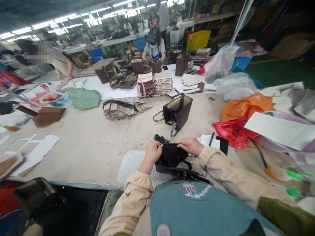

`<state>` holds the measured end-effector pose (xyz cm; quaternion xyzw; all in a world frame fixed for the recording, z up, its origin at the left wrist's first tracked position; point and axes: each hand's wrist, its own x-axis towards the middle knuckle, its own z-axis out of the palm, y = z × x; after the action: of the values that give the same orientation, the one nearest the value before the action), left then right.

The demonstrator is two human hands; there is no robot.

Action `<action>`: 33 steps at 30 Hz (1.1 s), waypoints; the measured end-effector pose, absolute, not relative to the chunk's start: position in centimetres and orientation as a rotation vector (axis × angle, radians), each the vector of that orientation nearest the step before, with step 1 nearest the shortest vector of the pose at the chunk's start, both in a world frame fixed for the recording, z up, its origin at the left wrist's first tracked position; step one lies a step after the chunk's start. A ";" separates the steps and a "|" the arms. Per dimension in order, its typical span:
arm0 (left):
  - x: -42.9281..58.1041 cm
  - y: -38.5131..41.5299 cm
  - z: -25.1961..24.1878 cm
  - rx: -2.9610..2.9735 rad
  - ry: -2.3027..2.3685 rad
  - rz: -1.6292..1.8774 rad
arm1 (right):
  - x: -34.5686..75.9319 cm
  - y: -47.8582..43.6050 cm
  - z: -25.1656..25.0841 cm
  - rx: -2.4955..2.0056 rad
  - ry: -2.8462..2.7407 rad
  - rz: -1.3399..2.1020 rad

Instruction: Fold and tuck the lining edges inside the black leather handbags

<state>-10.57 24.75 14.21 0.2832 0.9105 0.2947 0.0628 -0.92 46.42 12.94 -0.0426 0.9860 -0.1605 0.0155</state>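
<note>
A black handbag (172, 156) lies at the table's near edge, close against the teal apron. My left hand (153, 152) pinches the left end of its upper edge. At the right end of that same edge, my right hand (191, 146) grips with closed fingers. The black cloth hangs stretched between the two hands, and a strap trails from the bag's right side. Beyond them stands a brown handbag (180, 111), tilted, with its top open and wrapped handles toward me. A white sheet (129, 165) lies beside my left hand, partly under the bag.
Stacked brown panels (145, 86) and a pile of small tan pieces (119, 109) lie farther back. At right are a dark phone (222, 145), a red plastic bag (231, 133) and an orange bag (242, 108). A co-worker (154, 46) sits across the table; another person (52, 59) leans in at left.
</note>
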 end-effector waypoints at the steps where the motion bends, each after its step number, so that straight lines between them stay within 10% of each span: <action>1: -10.6 24.8 14.2 0.853 2.751 0.892 | -0.6 46.5 12.9 -0.121 3.066 -0.494; 33: -7.9 23.2 16.2 0.803 2.945 0.533 | -4.2 41.8 14.2 -0.097 3.046 -0.474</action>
<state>-7.93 23.17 16.21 0.2590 0.9502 0.1718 0.0213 -4.16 41.79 14.16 -0.0314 0.9872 -0.1536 0.0288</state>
